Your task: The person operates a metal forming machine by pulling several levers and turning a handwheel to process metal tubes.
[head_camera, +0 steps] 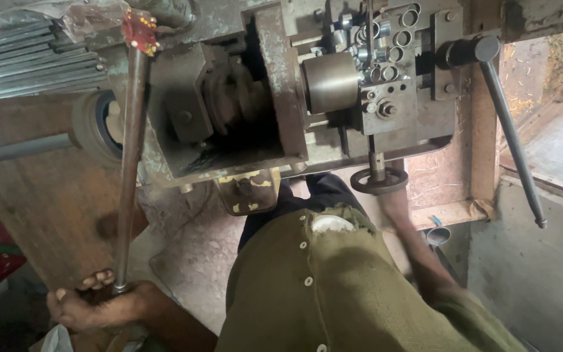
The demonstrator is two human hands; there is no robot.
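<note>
My left hand (92, 306) is at the lower left, closed around the bottom end of a long metal lever rod (128, 163). The rod rises to a red knobbed top (139, 31) by the machine. My right hand (395, 203) is blurred and stretched up to the right edge of a small dark handwheel (378, 182) under the metal machine (268, 98). Its fingers cannot be made out. My olive green buttoned cardigan (333, 293) fills the bottom middle.
A shiny steel cylinder (330, 81) and a block of rollers (389, 58) sit on the machine's face. A second long lever (509, 137) slants down at the right. Grey metal rods (27, 58) lie stacked at the upper left, a pulley (96, 124) below them. A small metal cup (438, 234) sits near the wooden frame.
</note>
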